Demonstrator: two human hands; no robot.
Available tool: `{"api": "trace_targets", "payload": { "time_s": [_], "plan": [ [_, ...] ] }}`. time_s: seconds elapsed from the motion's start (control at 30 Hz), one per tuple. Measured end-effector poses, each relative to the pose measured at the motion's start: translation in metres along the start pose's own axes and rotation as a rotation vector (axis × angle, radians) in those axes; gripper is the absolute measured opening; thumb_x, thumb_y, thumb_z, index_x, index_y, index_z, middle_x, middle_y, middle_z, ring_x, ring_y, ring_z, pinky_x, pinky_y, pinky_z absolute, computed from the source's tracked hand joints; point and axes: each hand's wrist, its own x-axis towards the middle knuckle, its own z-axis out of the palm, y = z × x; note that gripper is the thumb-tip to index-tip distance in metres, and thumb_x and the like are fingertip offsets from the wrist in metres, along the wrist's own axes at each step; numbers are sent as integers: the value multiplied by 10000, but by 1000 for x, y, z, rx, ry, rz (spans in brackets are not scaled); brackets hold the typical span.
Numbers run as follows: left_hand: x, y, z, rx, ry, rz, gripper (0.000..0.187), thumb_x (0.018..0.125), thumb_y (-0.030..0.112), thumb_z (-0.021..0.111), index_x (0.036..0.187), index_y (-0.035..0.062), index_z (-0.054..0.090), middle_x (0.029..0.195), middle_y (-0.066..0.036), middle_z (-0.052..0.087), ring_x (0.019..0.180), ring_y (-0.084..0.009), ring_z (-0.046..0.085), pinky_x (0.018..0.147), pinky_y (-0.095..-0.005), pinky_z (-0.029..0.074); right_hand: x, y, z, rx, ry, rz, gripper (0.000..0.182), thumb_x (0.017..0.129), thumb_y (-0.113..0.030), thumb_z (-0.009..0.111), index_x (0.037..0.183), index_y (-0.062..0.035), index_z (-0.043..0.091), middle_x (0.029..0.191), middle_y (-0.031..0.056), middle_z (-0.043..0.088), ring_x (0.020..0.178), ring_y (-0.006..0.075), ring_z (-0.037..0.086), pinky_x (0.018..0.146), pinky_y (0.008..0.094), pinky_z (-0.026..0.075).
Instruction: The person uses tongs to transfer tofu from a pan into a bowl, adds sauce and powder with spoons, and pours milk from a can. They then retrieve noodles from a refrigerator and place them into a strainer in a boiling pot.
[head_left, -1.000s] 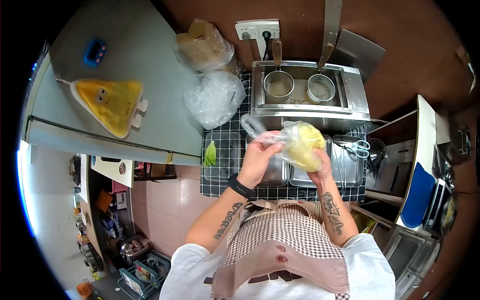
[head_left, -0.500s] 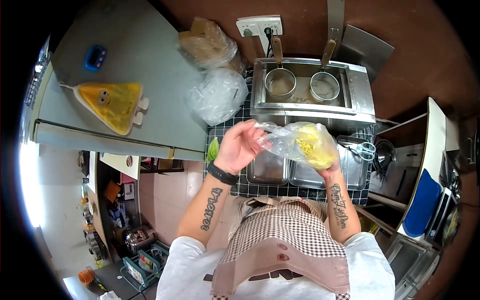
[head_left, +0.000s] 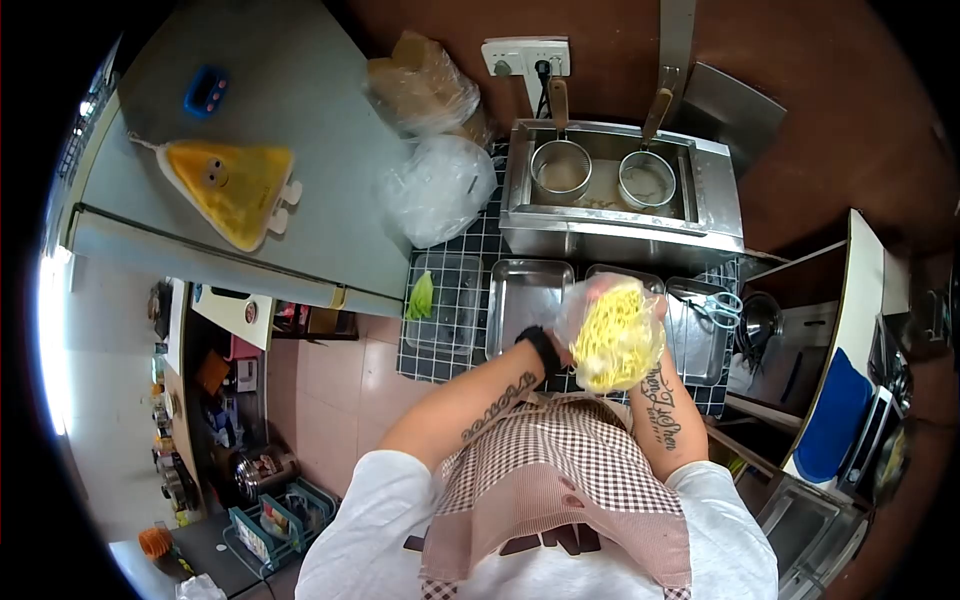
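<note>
A clear plastic bag of yellow noodles is held up in front of my apron, above the front edge of the counter. My right hand grips it from the right side, its fingers mostly behind the bag. From the left, my left hand reaches against the bag, with most of its fingers hidden behind the plastic. Below and behind the bag are steel trays, one of them an open steel tray on the left. Blue-handled scissors rest on the right-hand tray.
Two strainer baskets, a left one and a right one, sit in the steel noodle boiler at the back. A clear container with a green leaf is at left. Plastic bags lie beside the fridge.
My left hand has moved right and down from the bag's gathered end to its left side. The bag has come lower and closer, turned so that more noodles show.
</note>
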Motion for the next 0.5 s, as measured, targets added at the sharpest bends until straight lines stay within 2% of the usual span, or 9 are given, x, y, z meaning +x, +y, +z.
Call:
{"api": "trace_targets", "payload": {
  "time_s": [0.03,0.07,0.13,0.17,0.23,0.27,0.37,0.4,0.5],
  "plan": [
    [-6,-11,-1,-29,-46,41,258,1011,242,594,1194,63,619,1360,-90,574,1174,-177,584,975,-315,495,8,-8,25,-1,-32,-21,895,610,-381,771,1318,106,520,1186,233,669,1020,344,702,897,444,598],
    [-7,-13,-1,211,31,209,265,1016,230,591,1221,63,606,1352,-76,566,1178,-161,567,991,-313,477,14,-16,44,-3,-63,-44,895,611,-379,764,1317,113,519,1199,238,662,1047,342,696,913,440,591],
    [-9,-16,-1,756,332,478,287,1026,205,585,1277,64,578,1336,-48,549,1186,-130,533,1023,-307,440,15,-28,52,-13,-64,-86,897,625,-382,755,1326,120,507,1221,239,649,1080,337,688,935,440,582],
    [-8,5,-12,915,467,552,294,1019,185,600,1288,69,576,1238,-28,577,1094,-114,556,973,-291,455,11,-32,51,-17,-33,-102,900,638,-387,752,1337,119,496,1231,235,643,1087,335,685,941,443,579],
    [-30,38,32,735,439,815,314,1009,194,617,1297,78,576,1077,-5,559,982,-99,533,900,-287,458,8,-41,48,-100,52,-123,914,653,-391,750,1361,116,474,1245,228,635,1094,331,681,948,443,575],
    [-37,46,51,892,409,964,316,953,187,682,1241,69,630,1054,-22,591,982,-133,558,884,-292,467,7,-45,46,-179,108,-126,924,655,-390,751,1373,114,462,1250,225,633,1095,331,680,951,439,573],
    [-46,69,98,1671,329,1104,310,869,155,751,1162,69,696,1050,-55,602,951,-184,574,849,-290,478,11,-51,34,-321,162,-113,943,678,-379,742,1420,101,414,1286,215,613,1134,318,659,983,415,554],
    [-41,67,100,1635,357,1079,281,765,96,806,1043,105,768,992,-52,630,941,-213,570,841,-303,486,13,-50,34,-321,159,-114,941,683,-372,737,1427,99,405,1299,215,605,1147,314,653,993,408,548],
    [-31,63,87,1604,378,1133,196,757,79,810,951,93,785,941,-36,650,910,-202,577,773,-311,499,17,-50,26,-343,198,-137,894,712,-324,702,1449,75,390,1333,207,585,1180,299,634,1020,393,526]
  ]
}}
